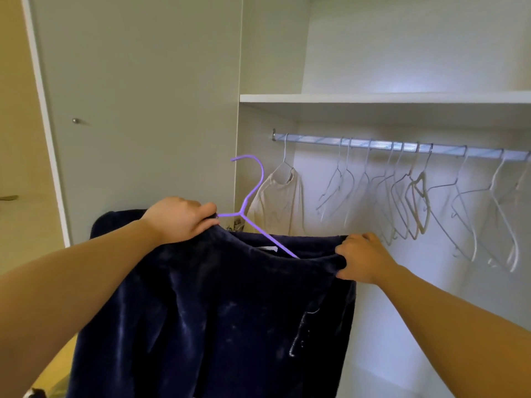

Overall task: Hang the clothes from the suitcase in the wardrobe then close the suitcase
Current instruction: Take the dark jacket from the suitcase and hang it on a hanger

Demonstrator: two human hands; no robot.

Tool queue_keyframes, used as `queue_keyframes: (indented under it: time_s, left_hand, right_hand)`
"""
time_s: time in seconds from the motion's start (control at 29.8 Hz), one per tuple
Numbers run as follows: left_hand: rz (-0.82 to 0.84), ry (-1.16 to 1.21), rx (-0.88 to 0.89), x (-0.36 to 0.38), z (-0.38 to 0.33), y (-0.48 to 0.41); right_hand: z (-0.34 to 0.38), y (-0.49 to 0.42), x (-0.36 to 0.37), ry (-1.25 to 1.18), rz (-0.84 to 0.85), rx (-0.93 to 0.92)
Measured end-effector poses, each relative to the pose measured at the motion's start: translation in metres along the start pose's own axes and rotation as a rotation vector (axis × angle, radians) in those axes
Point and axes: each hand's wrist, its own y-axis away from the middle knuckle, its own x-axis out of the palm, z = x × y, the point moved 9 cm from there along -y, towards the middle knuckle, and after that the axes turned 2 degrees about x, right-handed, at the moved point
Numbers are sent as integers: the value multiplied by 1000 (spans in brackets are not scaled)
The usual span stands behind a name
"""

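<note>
A dark navy velvet garment (218,311) hangs in front of me on a purple hanger (253,191), whose hook rises above the neckline. My left hand (179,218) grips the garment's left shoulder together with the hanger's arm. My right hand (363,258) pinches the fabric at the right shoulder. The open wardrobe's rail (402,146) runs behind, above both hands. The suitcase is out of view.
A beige top (280,202) hangs at the rail's left end. Several empty white hangers (416,196) fill the rail to the right. A shelf (373,98) sits above the rail. The wardrobe door (138,110) stands at the left.
</note>
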Motion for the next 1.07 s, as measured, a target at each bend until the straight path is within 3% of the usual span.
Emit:
queue_keyframes:
  time_s: [0.1, 0.24, 0.34, 0.47, 0.64, 0.91, 1.07]
  left_hand:
    - [13, 103, -133, 1, -3, -13]
    - [43, 277, -275, 2, -1, -17]
    - [50, 337, -285, 3, -1, -13]
    - [16, 350, -297, 4, -8, -16]
    - [-27, 388, -315, 6, -15, -19]
    - [-78, 407, -217, 0, -47, -32]
    - [83, 458, -200, 13, -42, -26]
  right_hand:
    - [3, -3, -5, -336, -71, 7]
    - [-9, -2, -25, -720, -347, 123]
    - [-28, -1, -23, -956, -310, 280]
    - [-24, -3, -21, -968, -214, 332]
    - [-1, -3, -40, -756, -143, 295]
    - [35, -11, -59, -769, -206, 218]
    - [21, -9, -62, -843, -241, 297]
